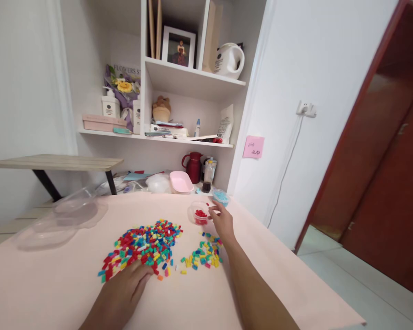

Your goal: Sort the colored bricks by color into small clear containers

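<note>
A large heap of small coloured plastic blocks [147, 243] lies in the middle of the pink tabletop. My left hand [131, 284] rests at its near edge with fingers curled together, a red plastic block [155, 270] showing at the fingertips. Beyond and to the right, my right hand [223, 221] is beside a small clear tub [192, 214] holding red blocks [201, 214]. Its fingers are apart, and a single red block [208, 204] appears just off the fingertips, near the tub's rim. A smaller group of mostly yellow, green and blue blocks [204, 254] lies left of my right forearm.
Another clear tub with light-blue pieces [220, 197] stands behind my right hand. Clear plastic trays [48, 229] lie at the table's left. At the back are a pink basin [181, 181], a red jug [193, 167] and a bottle [208, 176], below white shelves [192, 78].
</note>
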`<state>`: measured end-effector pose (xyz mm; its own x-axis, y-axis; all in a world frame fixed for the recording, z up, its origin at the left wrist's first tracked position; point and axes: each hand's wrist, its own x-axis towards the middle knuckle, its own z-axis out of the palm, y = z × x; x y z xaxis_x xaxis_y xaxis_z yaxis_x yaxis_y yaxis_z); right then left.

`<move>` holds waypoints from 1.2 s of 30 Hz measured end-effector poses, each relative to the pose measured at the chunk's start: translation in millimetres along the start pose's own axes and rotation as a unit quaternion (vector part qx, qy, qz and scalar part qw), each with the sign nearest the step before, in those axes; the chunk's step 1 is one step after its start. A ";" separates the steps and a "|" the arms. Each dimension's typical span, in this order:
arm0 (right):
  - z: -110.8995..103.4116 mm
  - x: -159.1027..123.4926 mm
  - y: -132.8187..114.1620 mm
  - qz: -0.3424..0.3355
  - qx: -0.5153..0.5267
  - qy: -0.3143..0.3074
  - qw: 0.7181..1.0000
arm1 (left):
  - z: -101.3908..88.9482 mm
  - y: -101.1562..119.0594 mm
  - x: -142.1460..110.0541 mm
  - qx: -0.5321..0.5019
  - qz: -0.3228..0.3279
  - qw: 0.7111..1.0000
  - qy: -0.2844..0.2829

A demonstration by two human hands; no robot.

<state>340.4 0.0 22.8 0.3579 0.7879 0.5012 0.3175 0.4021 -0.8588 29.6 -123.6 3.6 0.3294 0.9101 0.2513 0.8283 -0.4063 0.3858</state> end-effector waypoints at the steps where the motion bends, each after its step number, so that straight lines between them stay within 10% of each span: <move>1: -0.3 0.6 1.2 0.000 0.000 -0.008 1.000 | -0.2 0.0 0.3 -0.001 0.000 1.000 0.003; 7: 0.4 -9.4 -11.6 -0.008 0.023 -0.026 0.999 | -1.4 2.3 -1.4 -0.006 0.000 1.000 0.006; 11: 11.1 -29.0 -30.1 -0.042 0.023 -0.147 0.988 | 0.8 -0.1 -3.2 -0.002 0.010 1.000 0.004; 17: 30.4 -63.0 -51.3 -0.217 -0.060 -0.406 0.886 | -0.4 0.8 -4.6 0.004 -0.025 1.000 0.007; 22: 47.0 -90.2 -49.7 -0.295 -0.153 -0.465 0.821 | -7.1 11.4 -7.3 -0.011 -0.052 0.999 0.008; 36: 28.7 -58.0 -30.2 -0.178 -0.134 -0.414 0.883 | -2.4 3.4 -6.2 0.030 -0.015 0.999 -0.024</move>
<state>284.9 -44.5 16.6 -0.5357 0.7495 0.3889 0.5167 0.6552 -0.5511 29.3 -130.9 5.5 0.3245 0.9252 0.1965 0.8632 -0.3747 0.3384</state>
